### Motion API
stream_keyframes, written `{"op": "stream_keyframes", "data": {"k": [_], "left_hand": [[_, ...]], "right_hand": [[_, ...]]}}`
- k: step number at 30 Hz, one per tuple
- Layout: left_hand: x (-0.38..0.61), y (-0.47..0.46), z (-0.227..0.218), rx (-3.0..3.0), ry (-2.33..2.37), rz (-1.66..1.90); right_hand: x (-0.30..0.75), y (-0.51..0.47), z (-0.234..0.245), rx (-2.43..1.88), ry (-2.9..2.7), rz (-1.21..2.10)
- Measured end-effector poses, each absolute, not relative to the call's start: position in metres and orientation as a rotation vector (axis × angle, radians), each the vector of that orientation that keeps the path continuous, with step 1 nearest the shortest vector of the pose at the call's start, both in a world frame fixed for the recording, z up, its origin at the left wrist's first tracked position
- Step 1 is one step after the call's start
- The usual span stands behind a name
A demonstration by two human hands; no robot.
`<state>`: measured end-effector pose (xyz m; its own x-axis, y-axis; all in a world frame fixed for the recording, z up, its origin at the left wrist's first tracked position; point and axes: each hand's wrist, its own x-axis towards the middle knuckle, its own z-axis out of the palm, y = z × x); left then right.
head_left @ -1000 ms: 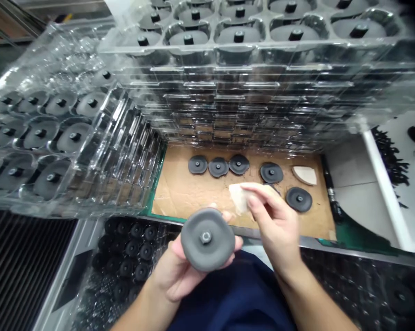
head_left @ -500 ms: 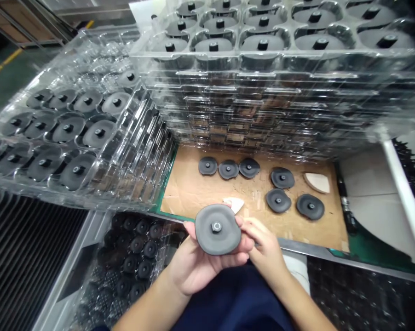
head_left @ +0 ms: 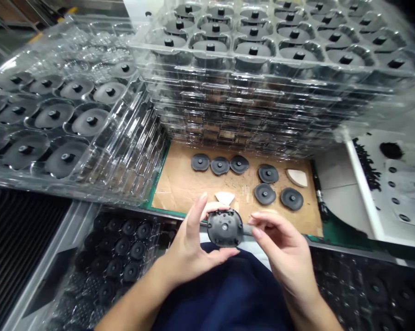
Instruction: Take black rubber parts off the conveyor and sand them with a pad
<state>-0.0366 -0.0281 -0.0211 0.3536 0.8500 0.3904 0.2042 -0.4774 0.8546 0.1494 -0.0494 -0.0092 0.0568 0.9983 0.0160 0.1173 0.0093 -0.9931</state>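
A round black plastic disc (head_left: 224,228) is held just in front of my body, its underside with small pegs turned toward me. My left hand (head_left: 190,243) grips it at the rim, thumb below and a finger along the top, index finger raised. My right hand (head_left: 281,241) is just right of the disc, thumb and fingertips drawn together. A short grey strip shows between the disc and those fingertips; whether it is a held part or the bench edge is unclear. Beyond lie a white wedge-shaped piece (head_left: 225,198) and several similar discs (head_left: 264,194), stems up, on cardboard (head_left: 180,188).
Tall stacks of clear trays (head_left: 207,101) filled with discs rise behind the cardboard and at the left (head_left: 124,151). Another pale wedge (head_left: 296,177) lies at the right, near a black pen-like tool (head_left: 319,197). A white-rimmed bin (head_left: 362,193) stands farther right.
The disc has turned over, from stem side to pegged underside facing me. My left hand has shifted from supporting it underneath to gripping its rim. My right hand has moved right, away from it.
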Motion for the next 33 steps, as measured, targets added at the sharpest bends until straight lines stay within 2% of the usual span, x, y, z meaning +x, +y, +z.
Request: {"op": "stream_keyframes", "data": {"k": [5,9,23,27,33], "left_hand": [[-0.044,-0.039,-0.006,1.723,1.001,0.976],[-0.049,-0.049,0.002,1.572,1.029,0.880],[-0.043,-0.058,0.025,1.197,0.936,0.738],[-0.062,-0.032,0.061,1.508,1.114,0.603],[-0.078,0.042,0.146,2.107,1.378,0.547]], "right_hand": [[0.143,-0.040,0.008,-1.182,-1.155,1.684],[0.142,-0.042,0.013,-1.088,-1.013,1.847],[0.147,-0.061,0.000,-0.986,-0.870,1.759],[0.150,-0.043,-0.022,-1.026,-1.003,1.651],[0.164,-0.013,-0.058,-1.159,-1.263,1.563]]}}
